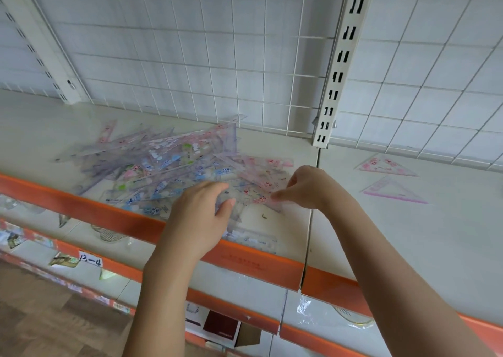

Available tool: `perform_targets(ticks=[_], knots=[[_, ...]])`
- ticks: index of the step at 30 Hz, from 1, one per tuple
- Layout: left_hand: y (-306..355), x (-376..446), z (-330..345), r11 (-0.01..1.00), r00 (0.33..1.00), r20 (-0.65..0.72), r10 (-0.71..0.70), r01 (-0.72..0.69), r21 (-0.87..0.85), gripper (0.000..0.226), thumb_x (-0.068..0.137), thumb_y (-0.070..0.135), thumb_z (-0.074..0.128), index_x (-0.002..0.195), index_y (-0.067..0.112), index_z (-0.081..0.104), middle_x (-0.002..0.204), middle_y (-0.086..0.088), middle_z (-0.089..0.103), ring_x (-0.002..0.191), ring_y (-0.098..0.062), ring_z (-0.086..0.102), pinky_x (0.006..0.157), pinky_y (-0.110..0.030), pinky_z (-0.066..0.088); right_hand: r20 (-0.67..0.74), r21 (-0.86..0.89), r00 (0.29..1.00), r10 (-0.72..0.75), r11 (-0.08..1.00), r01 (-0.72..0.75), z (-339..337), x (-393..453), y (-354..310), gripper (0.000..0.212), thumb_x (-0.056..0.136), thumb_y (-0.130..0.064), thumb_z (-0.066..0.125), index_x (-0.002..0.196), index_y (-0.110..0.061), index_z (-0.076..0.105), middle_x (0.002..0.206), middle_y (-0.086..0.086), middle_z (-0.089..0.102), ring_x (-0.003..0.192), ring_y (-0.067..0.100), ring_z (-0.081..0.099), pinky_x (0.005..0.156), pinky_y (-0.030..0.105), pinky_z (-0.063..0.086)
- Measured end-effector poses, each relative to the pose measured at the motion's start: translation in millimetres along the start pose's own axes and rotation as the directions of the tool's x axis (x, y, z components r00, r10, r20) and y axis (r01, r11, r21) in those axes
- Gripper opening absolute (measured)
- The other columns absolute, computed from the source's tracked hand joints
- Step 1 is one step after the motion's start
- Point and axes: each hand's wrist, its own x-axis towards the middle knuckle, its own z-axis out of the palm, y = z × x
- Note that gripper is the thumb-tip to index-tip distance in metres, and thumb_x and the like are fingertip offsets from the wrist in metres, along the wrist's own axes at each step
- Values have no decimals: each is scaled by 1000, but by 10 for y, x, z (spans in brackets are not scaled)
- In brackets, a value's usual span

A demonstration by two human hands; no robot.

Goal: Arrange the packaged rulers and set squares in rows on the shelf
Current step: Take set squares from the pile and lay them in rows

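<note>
Pink-printed clear packet [268, 197] pinched in my right hand [307, 186] fingers [277, 195]; left hand [202, 215] fingers relaxed, resting on the pile of packaged rulers [163, 163]. Right of that pile, two pink set squares [392, 187] lie apart on the shelf [408, 247].

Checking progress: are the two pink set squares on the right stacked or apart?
Apart: two pink set squares lie flat, separately, on the shelf.
</note>
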Motion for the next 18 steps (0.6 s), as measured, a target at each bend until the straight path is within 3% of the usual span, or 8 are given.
perform_targets(ticks=[5, 9, 13, 18], knots=[[98, 79, 59, 999, 998, 33, 46, -45, -10, 40, 95, 30, 50, 133, 17, 50, 136, 1, 51, 127, -17, 44, 105, -34, 37, -18, 83, 1000, 15, 996, -13, -171, -208, 173, 27, 78, -29, 72, 65, -10, 58, 65, 3, 60, 59, 14, 53, 50, 22, 37], [168, 163, 95, 997, 994, 75, 75, -76, 12, 40, 95, 29, 49, 134, 16, 49, 135, -2, 51, 125, -20, 46, 104, -37, 38, -48, 200, 999, 7, 980, 3, -247, -338, 320, 9, 88, -18, 59, 87, -9, 58, 73, 0, 69, 58, 10, 62, 49, 18, 37], [191, 355, 122, 994, 989, 101, 106, -108, 17, 43, 95, 27, 49, 136, 14, 47, 138, -4, 49, 126, -22, 45, 105, -36, 36, -77, 225, 997, -21, 974, 38, -213, -416, 424, 17, 96, -21, 44, 91, -13, 58, 69, -6, 67, 52, 8, 57, 51, 20, 37], [201, 700, 142, 993, 983, 145, 108, -114, 28, 43, 95, 18, 47, 138, 14, 43, 141, -7, 44, 129, -25, 41, 105, -34, 32, -221, 185, 975, 8, 982, 34, -154, -487, 488, 25, 97, -32, 43, 90, -12, 57, 70, -4, 52, 64, 13, 47, 53, 24, 35]])
